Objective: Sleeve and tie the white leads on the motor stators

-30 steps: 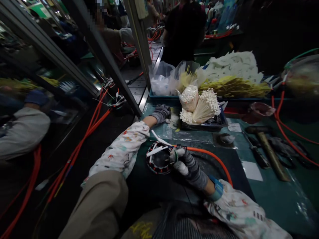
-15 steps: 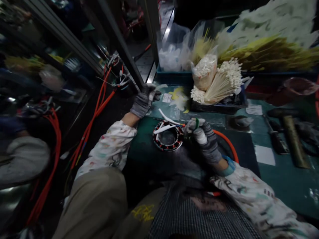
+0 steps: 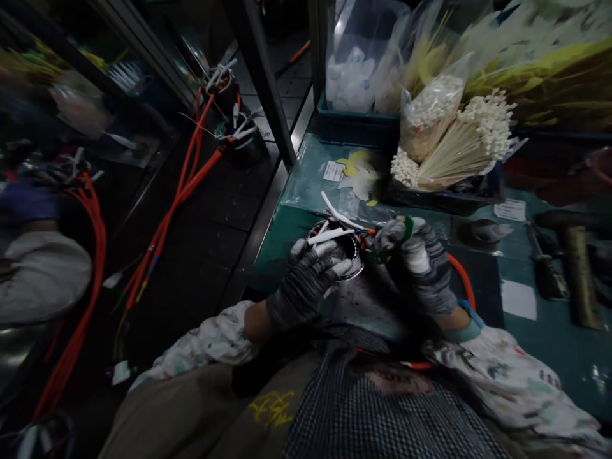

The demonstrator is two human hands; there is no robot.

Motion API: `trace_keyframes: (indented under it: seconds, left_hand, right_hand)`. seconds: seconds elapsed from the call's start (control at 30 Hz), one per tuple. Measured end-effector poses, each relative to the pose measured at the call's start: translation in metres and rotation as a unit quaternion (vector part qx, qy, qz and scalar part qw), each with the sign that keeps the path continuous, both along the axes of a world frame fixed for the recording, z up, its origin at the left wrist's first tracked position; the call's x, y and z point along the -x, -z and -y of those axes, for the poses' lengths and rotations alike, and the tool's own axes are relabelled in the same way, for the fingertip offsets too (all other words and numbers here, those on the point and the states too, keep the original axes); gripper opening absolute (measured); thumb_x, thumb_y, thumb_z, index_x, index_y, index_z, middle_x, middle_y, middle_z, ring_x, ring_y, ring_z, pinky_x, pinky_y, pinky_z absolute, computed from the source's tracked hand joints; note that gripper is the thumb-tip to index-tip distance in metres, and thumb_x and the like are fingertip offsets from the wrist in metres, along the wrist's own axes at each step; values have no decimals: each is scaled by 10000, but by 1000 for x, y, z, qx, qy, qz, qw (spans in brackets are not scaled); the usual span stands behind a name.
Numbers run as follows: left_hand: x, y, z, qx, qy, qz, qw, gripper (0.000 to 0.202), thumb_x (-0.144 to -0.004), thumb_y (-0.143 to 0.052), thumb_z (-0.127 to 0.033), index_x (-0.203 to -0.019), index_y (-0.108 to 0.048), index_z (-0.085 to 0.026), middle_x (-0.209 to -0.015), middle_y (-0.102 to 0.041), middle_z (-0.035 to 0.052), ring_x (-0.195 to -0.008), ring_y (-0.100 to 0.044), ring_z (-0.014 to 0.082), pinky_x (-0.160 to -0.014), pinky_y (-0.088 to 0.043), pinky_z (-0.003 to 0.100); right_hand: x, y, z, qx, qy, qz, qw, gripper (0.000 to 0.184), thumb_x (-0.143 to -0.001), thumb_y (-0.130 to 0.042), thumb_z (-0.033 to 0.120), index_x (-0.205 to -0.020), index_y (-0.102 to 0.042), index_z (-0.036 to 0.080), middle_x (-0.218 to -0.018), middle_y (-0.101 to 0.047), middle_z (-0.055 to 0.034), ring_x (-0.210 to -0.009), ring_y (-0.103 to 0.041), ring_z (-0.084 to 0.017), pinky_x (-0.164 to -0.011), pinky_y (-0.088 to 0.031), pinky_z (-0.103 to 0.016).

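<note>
A round motor stator (image 3: 351, 245) with copper windings lies on the green bench, white sleeved leads (image 3: 335, 220) sticking up from it. My left hand (image 3: 306, 284), in a grey knit glove, rests over the stator's near left rim, fingers curled on it. On the stator's right side my right hand (image 3: 421, 264), gloved and with a taped finger, pinches the wires where an orange cable (image 3: 461, 280) joins. Something green shows between its fingers.
A dark tray (image 3: 444, 197) behind holds bundles of white-tipped sticks (image 3: 459, 150) and a bag of white pieces (image 3: 425, 115). Yellow and white strips pile in a blue bin (image 3: 354, 124). A hammer (image 3: 576, 268) and tools lie right. Orange cables (image 3: 176, 197) and other stators sit left.
My left hand has come back from the far side of the bench and settled on the stator. The view has tilted down and closer.
</note>
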State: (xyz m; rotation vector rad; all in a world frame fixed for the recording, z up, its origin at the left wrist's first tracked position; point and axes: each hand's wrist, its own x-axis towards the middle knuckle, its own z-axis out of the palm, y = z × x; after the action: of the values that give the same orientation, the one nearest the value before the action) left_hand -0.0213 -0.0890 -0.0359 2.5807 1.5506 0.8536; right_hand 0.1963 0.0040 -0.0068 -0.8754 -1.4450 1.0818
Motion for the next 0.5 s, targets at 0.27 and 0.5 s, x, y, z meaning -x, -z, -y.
trace_keyframes:
  seconds: [0.27, 0.5]
  left_hand:
    - [27, -7, 11, -40, 84, 129, 987, 382, -974, -734, -173, -1298, -762, -374, -1134, -864, -4, -964, -827, 268, -854, -679, 413]
    - [71, -33, -45, 146, -31, 319, 936, 648, -940, -860, -482, -1509, -643, -260, -1418, -740, 134, -1298, -740, 336, -1101, -649, 525]
  right_hand:
    - [32, -13, 22, -326, -93, 435, 834, 340, -1085, -579, 124, -1359, -776, 168, -1167, -835, -141, -1024, -781, -268, -908, -669, -399]
    - [36, -20, 9, -349, -136, 497, 783, 296, -1073, -715, 302, -1314, -838, 181, -1161, -849, -162, -1068, -754, -309, -917, -645, -432]
